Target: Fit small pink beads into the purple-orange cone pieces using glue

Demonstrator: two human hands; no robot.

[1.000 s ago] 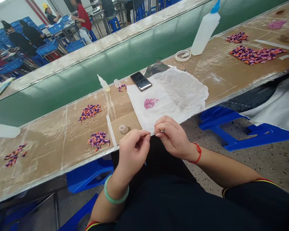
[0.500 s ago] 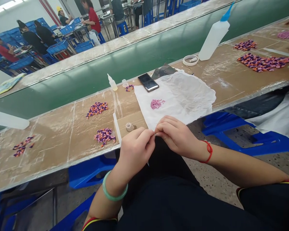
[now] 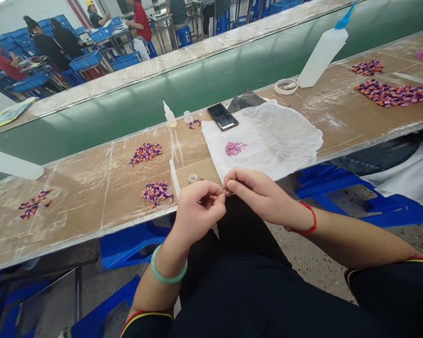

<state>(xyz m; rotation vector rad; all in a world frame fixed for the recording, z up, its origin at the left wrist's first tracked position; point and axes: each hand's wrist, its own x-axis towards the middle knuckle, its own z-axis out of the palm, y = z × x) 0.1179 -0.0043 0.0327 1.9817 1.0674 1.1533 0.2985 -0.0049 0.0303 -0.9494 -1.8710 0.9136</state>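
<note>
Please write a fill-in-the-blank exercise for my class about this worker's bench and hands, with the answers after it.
1. The left hand and the right hand pinch a small piece between their ____.
2. The left wrist wears a ____ bangle.
3. The pile of pink pieces lies on a ____ sheet.
4. The tall bottle has a ____ cap.
Missing words: fingertips; green; white; blue.

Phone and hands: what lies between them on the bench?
In the head view, a white sheet bearing a pink bead pile lies between the phone and the left hand and right hand, which pinch a tiny piece.
</note>
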